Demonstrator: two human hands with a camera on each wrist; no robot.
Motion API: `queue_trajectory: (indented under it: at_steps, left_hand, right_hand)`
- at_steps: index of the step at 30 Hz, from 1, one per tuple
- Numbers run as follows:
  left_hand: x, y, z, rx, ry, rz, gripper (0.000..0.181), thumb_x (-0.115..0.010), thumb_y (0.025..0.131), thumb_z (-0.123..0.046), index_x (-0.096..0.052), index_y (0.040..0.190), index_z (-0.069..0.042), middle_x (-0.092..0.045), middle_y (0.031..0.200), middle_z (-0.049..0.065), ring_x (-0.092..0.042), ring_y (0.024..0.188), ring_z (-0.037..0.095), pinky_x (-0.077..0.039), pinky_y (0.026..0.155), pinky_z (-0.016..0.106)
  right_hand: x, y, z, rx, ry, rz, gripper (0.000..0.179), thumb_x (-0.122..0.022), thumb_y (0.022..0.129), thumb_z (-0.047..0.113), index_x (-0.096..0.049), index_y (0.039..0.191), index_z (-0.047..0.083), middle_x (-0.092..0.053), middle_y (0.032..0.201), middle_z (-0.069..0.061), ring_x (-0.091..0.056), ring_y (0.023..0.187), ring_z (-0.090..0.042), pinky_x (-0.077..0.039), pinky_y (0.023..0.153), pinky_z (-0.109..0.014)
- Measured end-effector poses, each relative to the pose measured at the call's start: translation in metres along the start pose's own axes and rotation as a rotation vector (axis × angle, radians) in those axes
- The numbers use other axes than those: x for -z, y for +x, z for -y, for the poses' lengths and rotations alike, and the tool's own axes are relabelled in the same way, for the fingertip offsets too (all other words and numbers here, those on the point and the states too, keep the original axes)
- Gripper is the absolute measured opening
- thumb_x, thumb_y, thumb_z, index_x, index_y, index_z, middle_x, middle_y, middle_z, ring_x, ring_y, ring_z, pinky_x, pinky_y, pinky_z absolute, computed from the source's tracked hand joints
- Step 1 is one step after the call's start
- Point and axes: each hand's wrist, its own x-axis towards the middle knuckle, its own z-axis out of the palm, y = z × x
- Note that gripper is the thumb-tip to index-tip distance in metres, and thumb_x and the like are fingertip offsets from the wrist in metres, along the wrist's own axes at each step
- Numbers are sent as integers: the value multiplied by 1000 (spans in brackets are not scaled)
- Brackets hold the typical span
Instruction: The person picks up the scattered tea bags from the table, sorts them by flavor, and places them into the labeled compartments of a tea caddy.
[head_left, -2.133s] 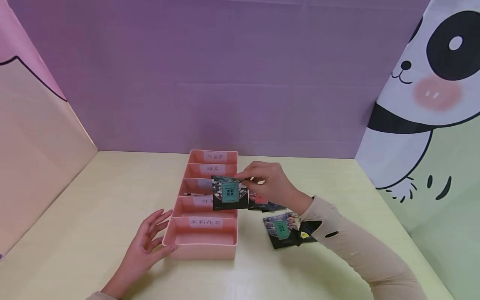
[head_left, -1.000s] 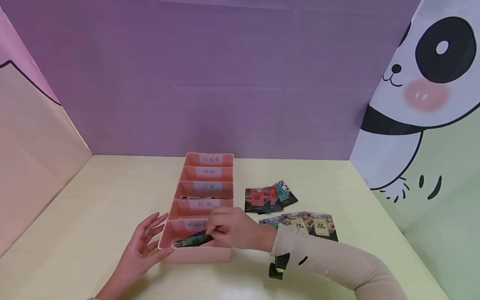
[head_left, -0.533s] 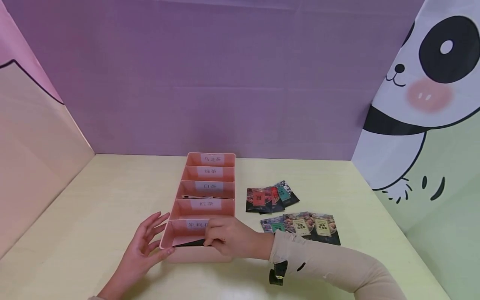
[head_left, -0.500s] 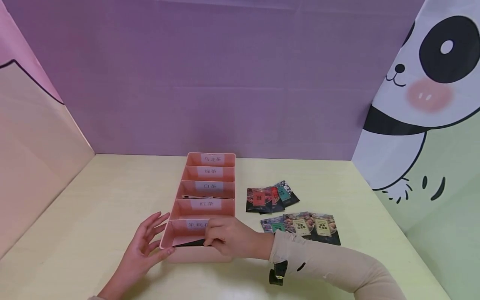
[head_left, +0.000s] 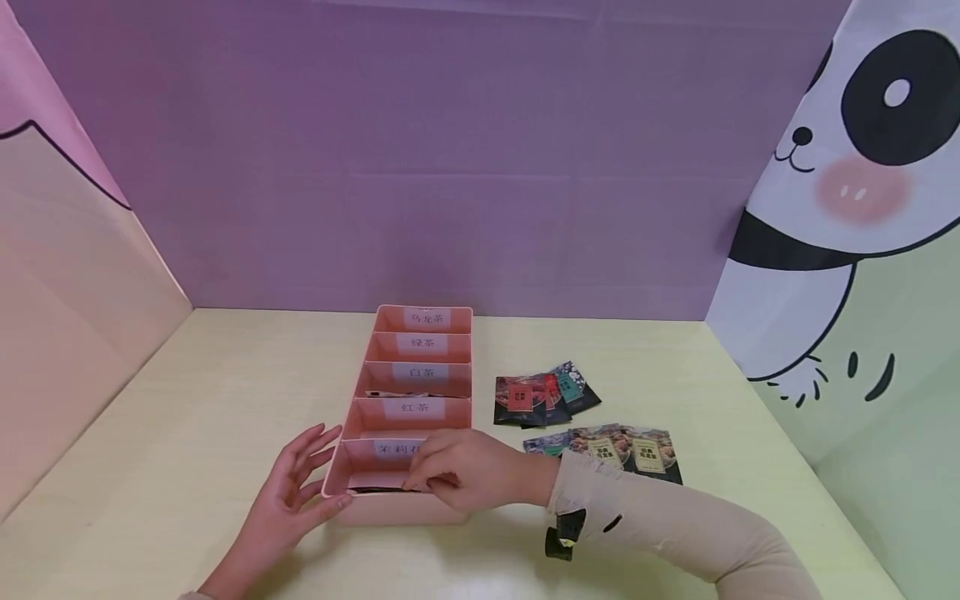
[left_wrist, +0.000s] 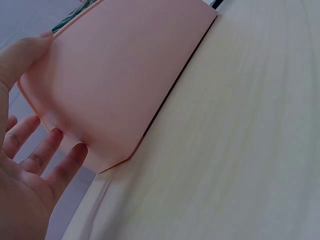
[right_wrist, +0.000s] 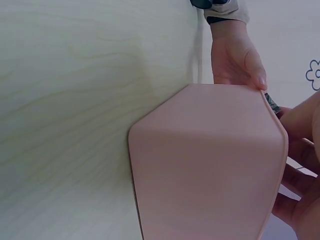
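A pink divided box point(head_left: 401, 510) with labelled compartments stands on the table. My left hand point(head_left: 288, 483) rests at its near left corner, thumb on the front rim and loosely extended fingers along the side; the left wrist view shows these fingertips touching the wall. My right hand point(head_left: 468, 471) is over the nearest compartment, fingertips at the top edge of a dark tea sachet point(head_left: 382, 490) that stands behind the front wall. In the right wrist view the rim partly hides the fingers, and only a bit of the sachet point(right_wrist: 272, 102) shows. Whether the fingers pinch it is unclear.
Red and green-labelled tea sachets point(head_left: 520, 400) lie overlapped right of the box. Nearer, a row of further sachets point(head_left: 647, 454) is partly covered by the right sleeve. Another thin sachet point(head_left: 405, 394) sits in the middle compartment. A purple backdrop point(head_left: 450, 167) closes off the rear.
My right hand carried the jasmine tea sachet from beside the box down into the nearest compartment. There the sachet tipped from slanted to nearly upright at the front wall. My left hand stayed.
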Motion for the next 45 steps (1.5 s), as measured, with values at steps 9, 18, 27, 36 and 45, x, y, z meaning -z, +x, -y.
queue_trajectory:
  at_steps: [9,18,27,36,45]
  left_hand:
    - [0,0,1,-24,-17,3,85,-70,83,16,-28,152,-8,-46,146,-13,-48,124,-1,-44,93,13]
    - [0,0,-1,-24,-12,1,84,-70,83,15,-29,152,-7,-47,145,-15,-48,123,-2,-45,93,13]
    - [0,0,1,-47,-18,12,84,-69,82,17,-28,152,-5,-47,145,-15,-48,124,-2,-45,93,13]
    - [0,-1,0,-41,-23,7,84,-69,82,17,-28,151,-6,-47,146,-12,-48,124,0,-45,93,14]
    - [0,0,0,-44,-20,7,84,-70,82,17,-28,152,-6,-47,147,-11,-48,124,0,-46,93,14]
  right_hand:
    - [14,-7,3,27,-143,44,21,-73,86,-2,-76,104,9,-70,106,-4,-60,103,-18,-44,97,-18]
    - [35,-13,-14,55,-323,47,23,-75,85,0,-75,105,13,-67,116,-6,-56,113,-20,-44,102,-24]
    - [61,-25,-29,56,-487,43,27,-79,82,5,-72,107,13,-66,118,-6,-57,114,-22,-48,99,-28]
    - [78,-44,-52,-39,-560,74,22,-77,85,4,-75,105,13,-66,115,-6,-58,109,-24,-50,94,-36]
    - [94,-71,-85,-209,-601,96,28,-79,85,10,-72,111,11,-66,115,-10,-57,110,-28,-49,93,-46]
